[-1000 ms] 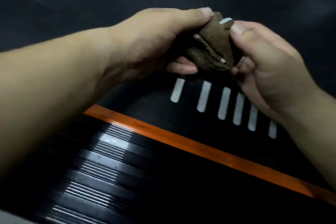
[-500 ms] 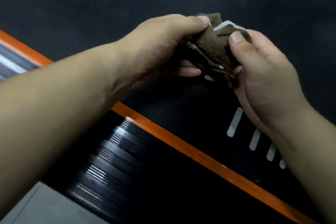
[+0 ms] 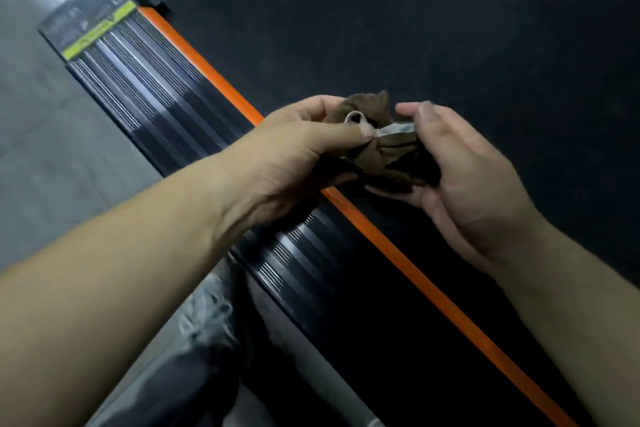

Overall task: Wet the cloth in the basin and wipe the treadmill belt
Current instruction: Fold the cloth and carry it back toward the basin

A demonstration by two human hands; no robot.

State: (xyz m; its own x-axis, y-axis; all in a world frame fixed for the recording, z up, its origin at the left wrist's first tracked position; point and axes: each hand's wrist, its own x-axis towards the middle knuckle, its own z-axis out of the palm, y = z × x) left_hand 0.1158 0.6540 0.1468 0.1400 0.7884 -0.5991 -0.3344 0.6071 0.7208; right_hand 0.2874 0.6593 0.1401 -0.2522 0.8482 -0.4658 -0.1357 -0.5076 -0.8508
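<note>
Grey floor (image 3: 41, 149), ribbed side rail (image 3: 156, 90), orange stripe (image 3: 415, 274) flank the treadmill belt (image 3: 450, 28), all running diagonally. Bunched cloth (image 3: 384, 149), no clear axis, pinched by left hand (image 3: 294, 149), gripped by right hand (image 3: 460, 170), over the stripe.

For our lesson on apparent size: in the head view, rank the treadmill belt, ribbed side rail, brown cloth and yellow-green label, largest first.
1. treadmill belt
2. ribbed side rail
3. brown cloth, bunched and nearer the camera
4. yellow-green label
</note>
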